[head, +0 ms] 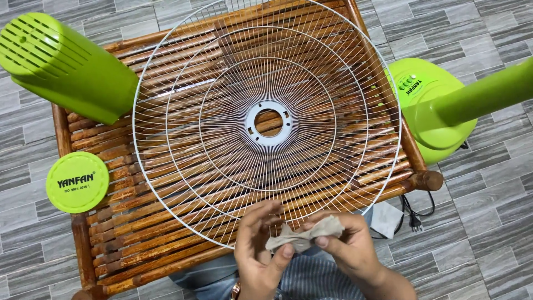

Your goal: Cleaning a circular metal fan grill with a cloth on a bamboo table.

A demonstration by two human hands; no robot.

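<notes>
Head view: the left hand [258,253] and the right hand [347,244] both pinch a small crumpled grey-beige cloth [302,238] between thumb and fingers, held at the near edge of a round white wire fan guard [266,119]. The guard lies flat on a slatted brown bamboo table [119,222]. A lime-green plastic motor housing [64,64] rests at the table's far left corner, and a round green cap [76,182] lies at the left edge.

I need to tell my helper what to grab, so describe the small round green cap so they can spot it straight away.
Start at the bamboo slat table under the white wire fan guard. At its left edge lies the round green cap, flat, with dark print on top. Unlike the other green fan parts, it is a small loose disc.
</notes>
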